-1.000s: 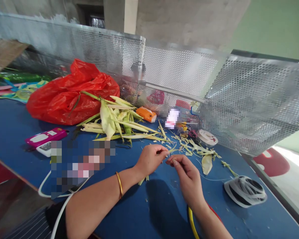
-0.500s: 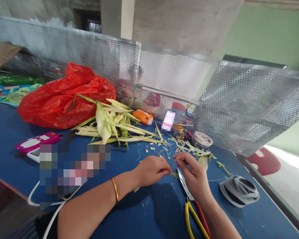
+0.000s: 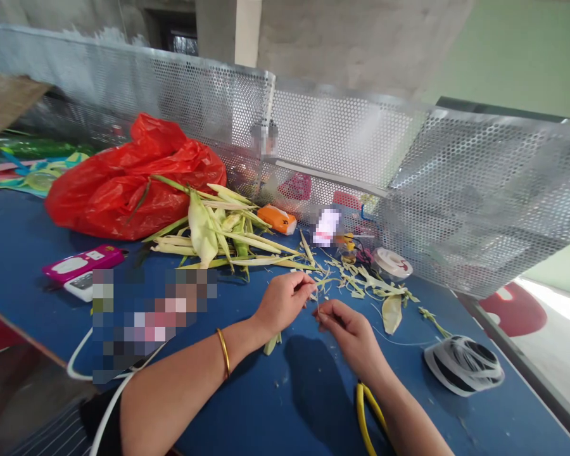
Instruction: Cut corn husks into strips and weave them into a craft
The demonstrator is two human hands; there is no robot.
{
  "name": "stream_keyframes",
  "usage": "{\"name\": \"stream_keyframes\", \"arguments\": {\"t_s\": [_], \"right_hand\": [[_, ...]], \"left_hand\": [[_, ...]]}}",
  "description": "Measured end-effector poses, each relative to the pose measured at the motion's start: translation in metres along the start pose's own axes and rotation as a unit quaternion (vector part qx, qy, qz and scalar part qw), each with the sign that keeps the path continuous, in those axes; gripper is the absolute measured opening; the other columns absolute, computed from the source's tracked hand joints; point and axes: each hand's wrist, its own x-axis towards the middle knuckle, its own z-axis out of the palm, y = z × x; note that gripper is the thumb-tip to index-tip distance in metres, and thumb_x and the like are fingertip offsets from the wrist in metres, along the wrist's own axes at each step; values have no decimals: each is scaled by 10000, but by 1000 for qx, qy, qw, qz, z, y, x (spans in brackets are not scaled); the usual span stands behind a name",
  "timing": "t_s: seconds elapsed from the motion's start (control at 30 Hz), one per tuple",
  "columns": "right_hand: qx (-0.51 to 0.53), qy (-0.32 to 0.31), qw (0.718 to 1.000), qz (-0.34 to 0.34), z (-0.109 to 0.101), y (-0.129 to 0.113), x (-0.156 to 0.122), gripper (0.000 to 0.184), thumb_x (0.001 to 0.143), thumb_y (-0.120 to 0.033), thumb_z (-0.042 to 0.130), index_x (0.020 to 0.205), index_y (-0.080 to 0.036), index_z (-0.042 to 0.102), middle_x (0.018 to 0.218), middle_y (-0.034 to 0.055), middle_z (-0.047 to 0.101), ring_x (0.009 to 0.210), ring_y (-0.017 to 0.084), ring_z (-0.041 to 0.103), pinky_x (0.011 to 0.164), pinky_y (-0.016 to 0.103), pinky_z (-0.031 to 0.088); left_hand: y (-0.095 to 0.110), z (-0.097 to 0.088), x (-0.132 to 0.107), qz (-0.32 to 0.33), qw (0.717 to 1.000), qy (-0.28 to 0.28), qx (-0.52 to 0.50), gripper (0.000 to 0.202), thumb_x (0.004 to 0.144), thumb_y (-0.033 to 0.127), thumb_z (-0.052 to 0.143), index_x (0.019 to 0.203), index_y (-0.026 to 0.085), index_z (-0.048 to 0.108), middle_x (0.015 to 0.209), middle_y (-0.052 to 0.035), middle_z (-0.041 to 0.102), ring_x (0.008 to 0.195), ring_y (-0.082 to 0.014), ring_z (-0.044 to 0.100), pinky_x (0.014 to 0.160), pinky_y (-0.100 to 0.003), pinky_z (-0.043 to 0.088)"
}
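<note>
My left hand (image 3: 286, 305) is closed in a pinch above the blue table (image 3: 247, 405). Close by on its right, my right hand (image 3: 348, 326) also pinches, fingertips pressed together. A thin pale strand (image 3: 318, 299) runs between the two sets of fingertips; its material is hard to make out. Under my right forearm lie pliers with yellow handles (image 3: 362, 415), their jaws hidden. A small piece of corn husk (image 3: 272, 344) rests below my left wrist. Cut husk bits (image 3: 358, 284) are scattered beyond both hands.
Corn husks (image 3: 203, 234) are piled against a red plastic bag (image 3: 123, 190). A spool of clear line (image 3: 463, 366) stands at right, a white tape roll (image 3: 392, 263) farther back. Also here are an orange packet (image 3: 276, 219), a magenta-and-white device (image 3: 83, 266) and a perforated metal screen (image 3: 332, 133).
Both hands have moved slightly away from me and left, off the pliers' jaws. My left hand has lifted and turned, and the strand between the fingertips now runs more upright.
</note>
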Motion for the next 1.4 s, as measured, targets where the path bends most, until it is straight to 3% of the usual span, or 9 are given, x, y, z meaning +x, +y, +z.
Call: {"name": "stream_keyframes", "arguments": {"t_s": [0.23, 0.57, 0.7, 0.8, 0.9, 1.0, 1.1, 1.27, 1.4], "right_hand": [[-72, 86, 980, -167, 10, -18, -10, 148, 945, -197, 504, 849, -225, 613, 1097, 72, 626, 996, 186, 604, 862, 296, 461], [-59, 49, 987, -140, 9, -18, -12, 173, 972, -227, 451, 840, -215, 563, 816, 9, 600, 768, 146, 557, 715, 249, 438], [-35, 46, 995, -80, -2, -23, -9, 199, 941, -296, 498, 790, -211, 596, 738, 6, 597, 700, 152, 534, 660, 258, 419], [20, 76, 997, -3, -15, -19, -3, 219, 888, -369, 562, 766, -204, 638, 700, 11, 608, 652, 156, 515, 620, 267, 404], [60, 105, 992, 42, -26, -9, 4, 235, 835, -403, 607, 747, -192, 660, 655, 10, 584, 612, 150, 476, 593, 272, 375], [81, 99, 988, 83, -29, 2, 9, 236, 796, -403, 630, 700, -188, 642, 601, -3, 543, 583, 144, 440, 564, 268, 343], [68, 61, 991, 97, -23, 10, 9, 245, 806, -396, 613, 672, -191, 614, 574, -15, 522, 562, 140, 432, 553, 266, 338], [-49, -6, 998, 24, -5, 0, -1, 212, 894, -316, 525, 722, -210, 586, 619, -16, 540, 599, 153, 498, 586, 267, 378], [-96, 21, 991, -95, 5, -18, -9, 180, 939, -239, 480, 793, -228, 584, 889, 47, 619, 818, 181, 587, 743, 281, 447]], "left_hand": [[-1, 2, -2, -20, 999, -22, -28, 177, 832, 242, 547, 836, 157, 702, 666, 1, 655, 560, -111, 589, 580, -212, 450], [1, 3, -6, 81, 984, -45, 149, 192, 870, 208, 545, 789, 192, 718, 832, -19, 721, 820, -158, 642, 744, -244, 439], [-1, 2, -7, 130, 958, -119, 226, 216, 900, 226, 514, 804, 186, 703, 823, -36, 702, 794, -165, 629, 724, -256, 435], [2, 1, -9, 150, 947, -215, 184, 166, 869, 211, 562, 776, 186, 698, 806, -27, 695, 771, -152, 623, 710, -246, 434], [9, 1, -10, 74, 957, -281, 19, 112, 836, 220, 607, 792, 185, 704, 737, -4, 670, 652, -110, 598, 647, -221, 447], [13, 3, -10, -36, 957, -248, -145, 149, 826, 291, 628, 784, 157, 679, 642, 11, 612, 556, -91, 550, 580, -215, 454], [12, 4, -6, -64, 960, -164, -218, 205, 810, 351, 642, 793, 146, 642, 647, 16, 597, 563, -94, 551, 598, -231, 473], [4, 1, 0, -46, 994, -17, -96, 199, 837, 350, 578, 822, 156, 622, 631, 24, 588, 554, -111, 564, 574, -230, 451], [2, 0, -1, -36, 999, -4, -25, 184, 842, 318, 553, 813, 169, 657, 618, 19, 604, 564, -119, 579, 581, -222, 447]]}}
